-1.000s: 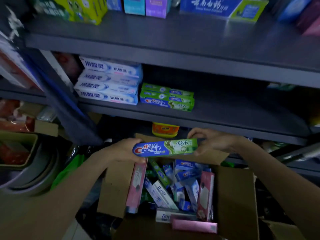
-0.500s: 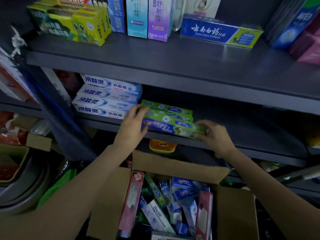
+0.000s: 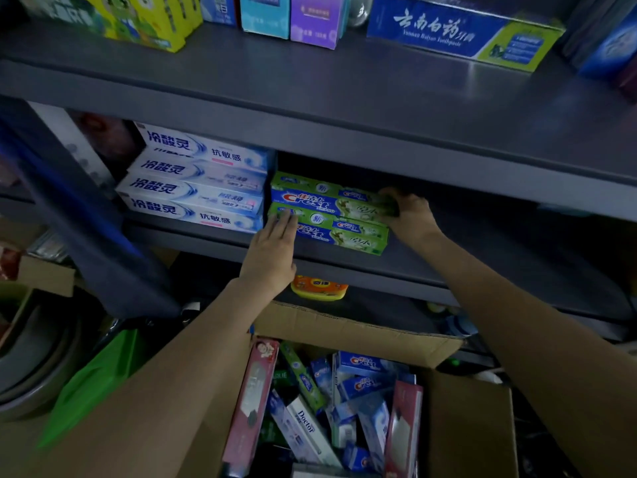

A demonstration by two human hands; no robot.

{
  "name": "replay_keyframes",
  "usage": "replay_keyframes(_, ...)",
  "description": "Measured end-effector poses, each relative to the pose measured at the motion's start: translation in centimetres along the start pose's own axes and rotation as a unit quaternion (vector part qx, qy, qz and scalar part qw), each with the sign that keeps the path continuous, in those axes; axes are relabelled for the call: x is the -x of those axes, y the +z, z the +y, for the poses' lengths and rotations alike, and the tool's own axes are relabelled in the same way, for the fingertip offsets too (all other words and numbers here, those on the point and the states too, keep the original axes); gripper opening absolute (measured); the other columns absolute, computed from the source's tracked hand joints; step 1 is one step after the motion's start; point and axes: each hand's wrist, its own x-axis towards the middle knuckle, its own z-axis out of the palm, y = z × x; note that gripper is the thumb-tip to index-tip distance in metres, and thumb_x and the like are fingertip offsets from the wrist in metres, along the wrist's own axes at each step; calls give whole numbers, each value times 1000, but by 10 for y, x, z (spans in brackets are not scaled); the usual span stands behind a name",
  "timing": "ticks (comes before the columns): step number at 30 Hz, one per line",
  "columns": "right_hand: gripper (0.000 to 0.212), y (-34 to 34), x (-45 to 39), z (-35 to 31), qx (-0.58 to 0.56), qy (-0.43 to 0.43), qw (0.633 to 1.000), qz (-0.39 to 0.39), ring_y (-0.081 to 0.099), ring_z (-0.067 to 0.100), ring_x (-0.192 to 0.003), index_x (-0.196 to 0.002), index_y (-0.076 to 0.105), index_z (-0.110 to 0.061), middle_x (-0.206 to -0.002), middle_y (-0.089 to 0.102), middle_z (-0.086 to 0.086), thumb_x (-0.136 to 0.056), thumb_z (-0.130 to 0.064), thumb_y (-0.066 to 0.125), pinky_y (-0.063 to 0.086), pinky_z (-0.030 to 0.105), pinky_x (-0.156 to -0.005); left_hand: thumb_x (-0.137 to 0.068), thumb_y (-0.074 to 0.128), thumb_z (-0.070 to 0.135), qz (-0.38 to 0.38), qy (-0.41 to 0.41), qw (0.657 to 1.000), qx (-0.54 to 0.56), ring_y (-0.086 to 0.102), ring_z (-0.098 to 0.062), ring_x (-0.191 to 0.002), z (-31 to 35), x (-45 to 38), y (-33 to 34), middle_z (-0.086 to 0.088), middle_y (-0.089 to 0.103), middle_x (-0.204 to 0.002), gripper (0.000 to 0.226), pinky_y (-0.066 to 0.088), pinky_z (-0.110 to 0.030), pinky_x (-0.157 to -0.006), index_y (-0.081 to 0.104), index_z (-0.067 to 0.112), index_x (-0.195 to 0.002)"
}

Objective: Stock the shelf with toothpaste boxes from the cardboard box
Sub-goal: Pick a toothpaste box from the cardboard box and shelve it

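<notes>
Grey shelf carries the Crest stack, long axis left-right. Right hand grips the top Crest box at its right end; left hand, fingers straight, presses the stack's left end. Cardboard box sits below.

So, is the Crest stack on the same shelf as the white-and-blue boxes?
Yes, the green Crest stack sits on the middle shelf, directly right of the white-and-blue boxes.
</notes>
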Motion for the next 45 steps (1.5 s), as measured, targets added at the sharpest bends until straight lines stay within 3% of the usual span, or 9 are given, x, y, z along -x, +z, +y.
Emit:
replay_keyframes(5,54,0,31,-9,11,1,997,71,49,32,-112,-135,43,-10,-141,33,16,-85,-13,64,43,33,-90,-89,52,11,122,-7,990,77,21,-28,-139,8,24,8,-11,18,-153,63,19,-35,-114,23,6,-144)
replay_keyframes(9,22,30,103,-8,-22,-153,973,174,50,17,-77,-107,59,1,-114,48,19,-86,-3,58,47,30,-65,-72,57,0,219,18,966,139,54,-34,-100,8,75,58,-15,54,-117,43,47,-44,-84,54,5,-114)
replay_keyframes(14,31,116,161,16,5,-208,976,-68,63,23,-76,-95,63,-3,-106,55,10,-87,-18,37,47,27,-57,-57,79,1,93,-39,987,123,63,-35,-83,-7,141,146,-15,62,-102,65,55,-42,-64,44,16,-110)
replay_keyframes(19,33,221,178,46,85,-85,926,-358,42,29,-124,-129,48,-5,-134,42,11,-97,-6,38,34,32,-96,-46,84,5,19,-71,994,84,64,-32,-72,-31,168,207,-15,64,-98,75,53,-35,-58,45,15,-108)
replay_keyframes(26,55,336,179,68,266,-102,824,-490,20,41,-137,-147,23,-25,-149,23,20,-96,-8,37,20,56,-109,-65,75,7,-54,-67,994,66,59,-33,-96,-36,163,245,-14,57,-115,53,49,-35,-77,59,10,-116)
replay_keyframes(30,40,365,176,74,297,-92,825,-473,23,42,-134,-138,39,-25,-145,31,21,-99,-24,36,21,55,-108,-76,65,5,-75,-72,989,104,53,-35,-105,-35,161,255,-16,51,-122,49,45,-41,-85,53,6,-123)
replay_keyframes(34,30,336,170,60,268,-82,889,-362,37,37,-121,-127,50,-23,-129,49,18,-98,-21,41,32,45,-100,-92,47,14,-90,-99,984,121,41,-23,-120,-33,164,244,-6,32,-139,48,35,-26,-93,33,15,-139)
replay_keyframes(40,28,207,155,43,57,-45,916,-394,53,21,-85,-121,48,-15,-100,53,7,-95,-5,41,35,21,-61,-94,42,8,-184,-103,965,154,55,-30,-101,-28,152,180,-11,36,-140,55,38,-31,-72,22,14,-145)
replay_keyframes(45,45,83,166,24,-92,-72,906,-406,36,19,-125,-135,30,4,-136,32,11,-93,3,48,32,5,-93,-92,42,-1,-205,-14,967,153,45,-24,-120,-25,131,98,-4,33,-147,61,41,-29,-80,26,26,-144)
